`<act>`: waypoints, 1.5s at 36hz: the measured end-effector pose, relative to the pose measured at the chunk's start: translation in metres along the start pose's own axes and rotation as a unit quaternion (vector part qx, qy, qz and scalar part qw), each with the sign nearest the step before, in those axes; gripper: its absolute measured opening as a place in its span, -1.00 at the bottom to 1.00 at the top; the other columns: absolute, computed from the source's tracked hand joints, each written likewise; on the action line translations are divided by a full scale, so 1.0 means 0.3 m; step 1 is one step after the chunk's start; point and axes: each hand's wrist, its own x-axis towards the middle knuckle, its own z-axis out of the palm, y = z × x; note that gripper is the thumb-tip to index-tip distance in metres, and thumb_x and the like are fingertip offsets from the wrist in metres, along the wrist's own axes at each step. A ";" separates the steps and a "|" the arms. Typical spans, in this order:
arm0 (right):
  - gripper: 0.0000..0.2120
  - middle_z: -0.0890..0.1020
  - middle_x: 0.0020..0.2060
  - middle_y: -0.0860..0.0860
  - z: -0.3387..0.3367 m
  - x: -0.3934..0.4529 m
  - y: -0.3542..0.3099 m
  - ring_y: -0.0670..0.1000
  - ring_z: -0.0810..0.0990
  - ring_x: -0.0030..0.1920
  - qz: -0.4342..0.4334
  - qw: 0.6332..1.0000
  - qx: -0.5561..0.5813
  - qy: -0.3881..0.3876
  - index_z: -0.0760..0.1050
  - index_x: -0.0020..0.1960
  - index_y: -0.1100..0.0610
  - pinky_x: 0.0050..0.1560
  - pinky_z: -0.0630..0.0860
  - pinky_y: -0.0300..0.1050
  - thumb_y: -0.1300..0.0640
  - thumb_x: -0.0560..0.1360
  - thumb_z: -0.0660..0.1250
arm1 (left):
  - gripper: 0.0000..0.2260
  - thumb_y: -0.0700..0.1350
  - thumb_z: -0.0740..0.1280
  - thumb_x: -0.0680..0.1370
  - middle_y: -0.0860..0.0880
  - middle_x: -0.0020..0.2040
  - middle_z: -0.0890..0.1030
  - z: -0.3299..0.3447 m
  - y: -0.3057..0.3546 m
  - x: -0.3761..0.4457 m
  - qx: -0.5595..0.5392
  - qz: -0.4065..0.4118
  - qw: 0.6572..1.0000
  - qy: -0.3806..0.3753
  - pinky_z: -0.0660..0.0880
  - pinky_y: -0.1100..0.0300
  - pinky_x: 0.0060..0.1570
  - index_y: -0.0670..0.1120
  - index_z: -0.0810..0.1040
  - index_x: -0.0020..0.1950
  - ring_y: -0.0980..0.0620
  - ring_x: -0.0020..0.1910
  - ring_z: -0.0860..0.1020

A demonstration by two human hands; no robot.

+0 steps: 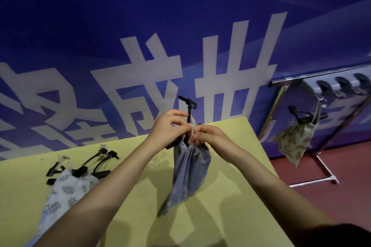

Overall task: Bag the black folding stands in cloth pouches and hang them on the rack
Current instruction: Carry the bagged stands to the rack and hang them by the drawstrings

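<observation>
A grey-blue cloth pouch (189, 170) hangs in the air over the yellow table (230, 176). A black folding stand (188, 106) sticks up out of its gathered mouth. My left hand (167, 128) and my right hand (206, 136) both pinch the pale drawstring at the pouch's neck. At the right a metal rack (285, 83) carries a row of black hooks (341, 86). A leaf-print pouch (293, 142) with a stand's black top poking out hangs from the rack's leftmost hook.
On the table's left lie several loose black folding stands (94, 164) partly over a white leaf-print pouch (64, 188). A blue wall with large white characters (152, 66) stands behind the table. Red floor (331, 202) lies under the rack.
</observation>
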 end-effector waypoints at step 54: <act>-0.74 0.38 -0.46 0.02 -1.004 -0.463 -0.071 -0.10 0.32 -0.40 0.071 0.921 -0.276 0.266 0.34 -0.42 0.11 -0.35 0.27 -0.15 0.19 0.43 0.25 | -0.73 -0.01 0.17 0.58 0.00 0.09 0.58 1.018 0.407 0.370 0.117 0.229 0.943 -0.211 0.40 0.00 0.18 -0.13 0.59 -0.04 0.03 0.24 0.44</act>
